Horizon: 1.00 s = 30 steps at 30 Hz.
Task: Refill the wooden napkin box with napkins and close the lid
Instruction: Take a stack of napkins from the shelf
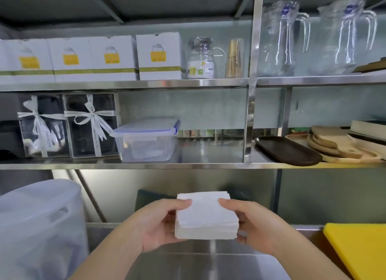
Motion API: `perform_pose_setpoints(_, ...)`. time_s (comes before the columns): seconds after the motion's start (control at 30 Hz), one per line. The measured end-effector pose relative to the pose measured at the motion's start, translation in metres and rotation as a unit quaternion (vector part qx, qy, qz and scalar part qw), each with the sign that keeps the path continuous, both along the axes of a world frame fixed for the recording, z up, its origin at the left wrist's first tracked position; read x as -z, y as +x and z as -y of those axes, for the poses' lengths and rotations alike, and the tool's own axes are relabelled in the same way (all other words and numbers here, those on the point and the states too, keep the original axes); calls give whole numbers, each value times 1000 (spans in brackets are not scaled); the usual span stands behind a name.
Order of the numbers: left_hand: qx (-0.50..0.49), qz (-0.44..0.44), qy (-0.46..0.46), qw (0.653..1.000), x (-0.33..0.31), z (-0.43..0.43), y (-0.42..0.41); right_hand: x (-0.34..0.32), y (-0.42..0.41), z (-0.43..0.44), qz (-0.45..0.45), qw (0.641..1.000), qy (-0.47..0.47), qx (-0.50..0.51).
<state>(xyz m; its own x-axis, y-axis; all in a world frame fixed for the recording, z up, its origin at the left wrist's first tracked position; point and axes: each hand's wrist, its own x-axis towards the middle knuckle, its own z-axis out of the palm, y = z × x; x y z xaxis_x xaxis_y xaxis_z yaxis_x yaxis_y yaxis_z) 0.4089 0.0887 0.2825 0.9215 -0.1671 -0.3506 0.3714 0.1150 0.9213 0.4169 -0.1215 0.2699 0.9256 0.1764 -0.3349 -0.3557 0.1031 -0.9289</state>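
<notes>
One stack of napkins [206,215] is gripped between the left hand [154,223] and right hand [257,225]; no wooden box is seen, so filling and closing are judged undone

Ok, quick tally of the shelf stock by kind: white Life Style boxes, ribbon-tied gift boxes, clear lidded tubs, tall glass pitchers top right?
White Life Style boxes: 4
Ribbon-tied gift boxes: 2
Clear lidded tub: 1
Tall glass pitchers: 2
Total: 9
</notes>
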Motion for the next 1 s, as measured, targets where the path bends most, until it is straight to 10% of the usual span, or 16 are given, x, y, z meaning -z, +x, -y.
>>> perform_pose_setpoints(1.0, -64, -70, 53, 994, 80, 4, -198, 79, -189, 18, 17, 995, -55, -81)
